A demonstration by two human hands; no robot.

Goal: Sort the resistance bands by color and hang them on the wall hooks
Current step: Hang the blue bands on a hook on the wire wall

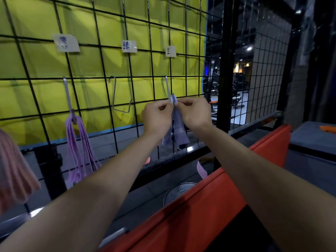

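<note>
My left hand (157, 116) and my right hand (195, 113) meet at the lower end of the right-hand metal hook (167, 86) on the black wire grid (101, 57). Both pinch the top of a bluish-lavender resistance band (177, 131), which hangs down between them. A bunch of purple bands (80, 148) hangs on the left hook (68, 96). The middle hook (114, 95) carries nothing. Pink bands (14, 171) hang at the far left edge. Paper labels (66, 42) are taped above each hook.
An orange padded box (209, 202) stands below my arms. A loose lavender band (201, 170) and a pink one (147, 160) lie behind it near a 15 weight plate (179, 193). A black post (224, 70) bounds the grid on the right, gym equipment beyond.
</note>
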